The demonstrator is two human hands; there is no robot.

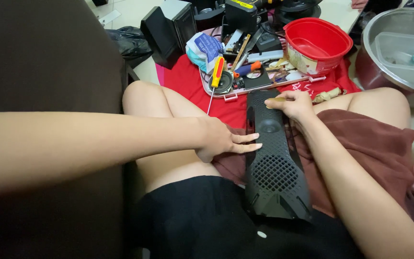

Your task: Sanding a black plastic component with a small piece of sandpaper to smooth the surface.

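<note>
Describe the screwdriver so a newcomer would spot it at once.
Start at the red cloth spread beyond the person's knees. On its near side lies a white tray of parts; the screwdriver rests across the tray's left end. It alone has a yellow-and-red handle and a thin shaft pointing toward the knee.

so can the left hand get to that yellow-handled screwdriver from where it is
Probably yes. The left hand rests at the black grille panel's edge, and the screwdriver lies just ahead over the tray edge, with only bare red cloth between.
</note>
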